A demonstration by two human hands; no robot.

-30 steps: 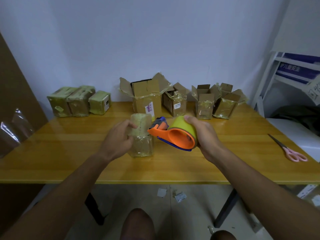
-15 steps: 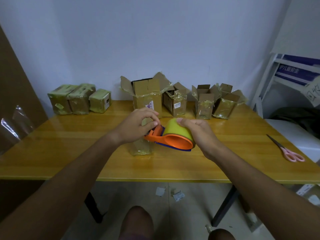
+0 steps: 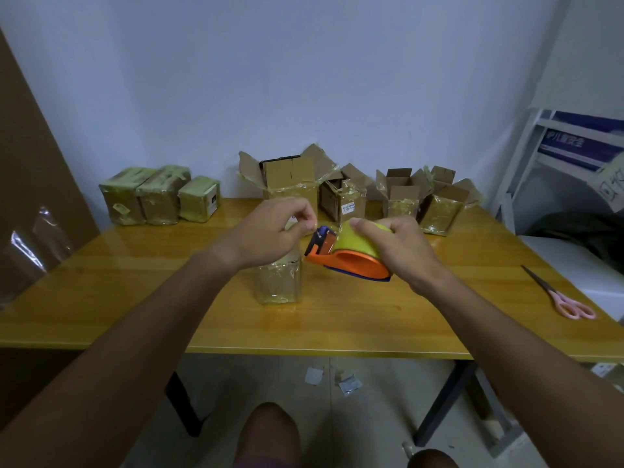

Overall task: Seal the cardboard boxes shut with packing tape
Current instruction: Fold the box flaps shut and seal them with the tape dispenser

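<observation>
Box (image 3: 278, 282) on the near-middle of the table (image 3: 135, 298), upright, mostly under the left hand (image 3: 270, 233), which hovers over its top. Small carton, wrapped all round in glossy clear tape, wrinkled and reflective; top hidden by the hand. Left hand: thumb and forefinger pinched together at the dispenser's front edge, apparently on the tape end, though the tape itself is too thin to make out. Tape dispenser (image 3: 347, 256) just right of the box, off the table, orange body with blue trim, yellow-green roll. Right hand (image 3: 398, 248) curled round the roll and body from above. Behind, at the wall: four open boxes (image 3: 398, 197) with flaps up, partly taped. Far left: three sealed boxes (image 3: 158, 195) side by side, touching. Right edge: pink-handled scissors (image 3: 560, 293), well apart from the work.
</observation>
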